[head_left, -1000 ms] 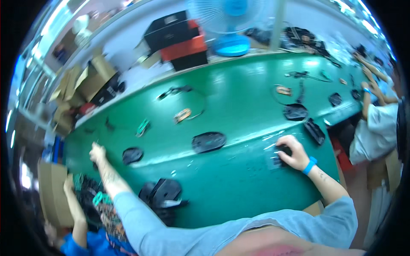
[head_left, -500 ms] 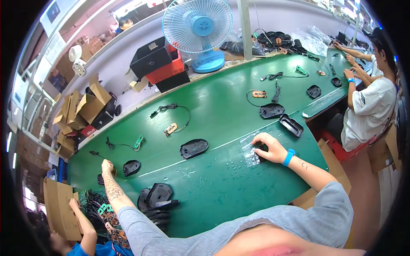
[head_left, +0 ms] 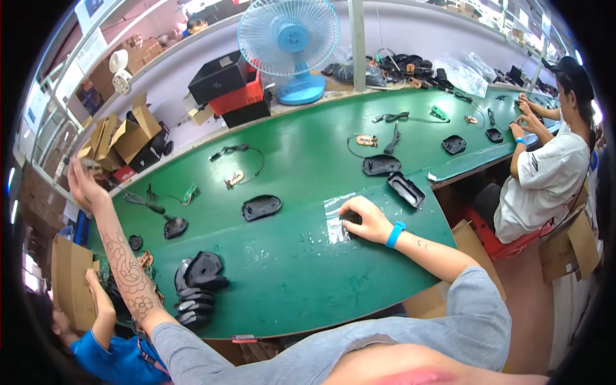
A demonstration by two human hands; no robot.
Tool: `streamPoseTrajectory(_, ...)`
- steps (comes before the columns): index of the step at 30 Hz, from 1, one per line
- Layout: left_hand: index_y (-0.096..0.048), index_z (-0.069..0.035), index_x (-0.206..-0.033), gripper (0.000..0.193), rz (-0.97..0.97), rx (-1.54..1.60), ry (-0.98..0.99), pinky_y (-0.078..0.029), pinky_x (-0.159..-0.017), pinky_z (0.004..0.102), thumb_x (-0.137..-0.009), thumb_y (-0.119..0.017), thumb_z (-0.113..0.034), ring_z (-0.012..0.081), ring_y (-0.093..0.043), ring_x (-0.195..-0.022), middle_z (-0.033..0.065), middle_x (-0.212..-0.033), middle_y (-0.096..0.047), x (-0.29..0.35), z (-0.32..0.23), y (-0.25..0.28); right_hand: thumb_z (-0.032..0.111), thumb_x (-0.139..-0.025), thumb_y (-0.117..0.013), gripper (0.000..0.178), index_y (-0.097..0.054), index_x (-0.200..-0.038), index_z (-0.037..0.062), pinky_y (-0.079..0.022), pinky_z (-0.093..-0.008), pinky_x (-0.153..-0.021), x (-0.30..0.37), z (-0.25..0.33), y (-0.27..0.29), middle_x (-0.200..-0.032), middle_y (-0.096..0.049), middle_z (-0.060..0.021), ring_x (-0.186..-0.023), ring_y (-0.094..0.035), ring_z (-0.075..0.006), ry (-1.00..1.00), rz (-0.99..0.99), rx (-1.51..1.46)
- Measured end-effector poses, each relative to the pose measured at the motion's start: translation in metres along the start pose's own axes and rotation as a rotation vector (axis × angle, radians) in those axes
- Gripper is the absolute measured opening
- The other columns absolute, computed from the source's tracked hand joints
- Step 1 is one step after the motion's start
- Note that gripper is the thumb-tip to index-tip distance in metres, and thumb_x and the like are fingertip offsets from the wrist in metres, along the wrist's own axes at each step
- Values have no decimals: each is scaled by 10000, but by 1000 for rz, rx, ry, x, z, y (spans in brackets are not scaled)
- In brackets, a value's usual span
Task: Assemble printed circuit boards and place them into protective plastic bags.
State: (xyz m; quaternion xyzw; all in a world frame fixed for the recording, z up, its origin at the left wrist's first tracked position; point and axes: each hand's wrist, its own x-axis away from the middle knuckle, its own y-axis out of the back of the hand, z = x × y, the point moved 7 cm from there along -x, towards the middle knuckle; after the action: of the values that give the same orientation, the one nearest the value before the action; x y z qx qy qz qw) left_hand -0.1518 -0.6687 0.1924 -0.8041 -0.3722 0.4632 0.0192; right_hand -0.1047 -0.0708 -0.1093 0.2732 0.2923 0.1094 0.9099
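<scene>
My left hand (head_left: 86,183) is raised at the far left, above the green bench (head_left: 289,276). Its fingers look mostly straight, with a small greyish-brown piece (head_left: 93,165) against them that I cannot make out. A thin dark cable (head_left: 139,203) runs from near this hand toward a black mouse shell (head_left: 174,226). My right hand (head_left: 366,220) rests on the bench, its fingers curled round a small black part (head_left: 351,218). Beneath that hand lies a clear plastic bag (head_left: 335,221). Black shells (head_left: 196,282) are piled between my arms.
Several shells, such as one black shell (head_left: 262,207), and cabled circuit boards, one orange (head_left: 234,179), lie across the bench. A blue fan (head_left: 294,45) and black and red boxes (head_left: 234,90) stand behind. People work at the right (head_left: 545,167) and lower left (head_left: 115,350).
My left hand has lifted from beside the shells and reached farther left and up. The dark cable now lies closer to the shell. My right hand stays over the bag while the view shifts.
</scene>
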Motion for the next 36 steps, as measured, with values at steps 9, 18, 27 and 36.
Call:
streamPoseTrajectory(9,-624,-5,-1084,242,560,393,347,-463,-625,266,-1020,-505,-206,129,-553,-666,31,-755,-582,263,-40,-143,35,-752,-675,272,-648,-1021,68,-492,-338,-823,-7,-8,3,-970,-645,-66,-891,-582,-234,25,6,-48)
streamPoseTrajectory(18,-534,-60,-1283,319,546,786,1508,-468,-656,254,-1043,-455,-255,124,-517,-719,31,-797,-529,426,21,-192,17,-770,-677,263,-656,-1026,71,-506,-313,-792,1,-9,4,-889,-671,-38,-862,-606,-199,-47,11,-54)
streamPoseTrajectory(27,-565,-11,-1298,323,804,421,1222,-540,-796,279,-999,-549,-135,150,-605,-853,85,-966,-632,481,20,-183,-7,-764,-685,269,-653,-1020,72,-506,-305,-776,0,-10,4,-837,-668,-16,-846,-606,-172,-147,9,-84)
streamPoseTrajectory(36,-657,18,-1167,282,957,48,1021,-571,-814,257,-889,-697,-15,140,-682,-885,100,-1044,-710,503,26,-162,-78,-764,-673,251,-622,-982,34,-515,-275,-746,-6,-5,1,-881,-643,-51,-779,-603,-154,-256,63,-55)
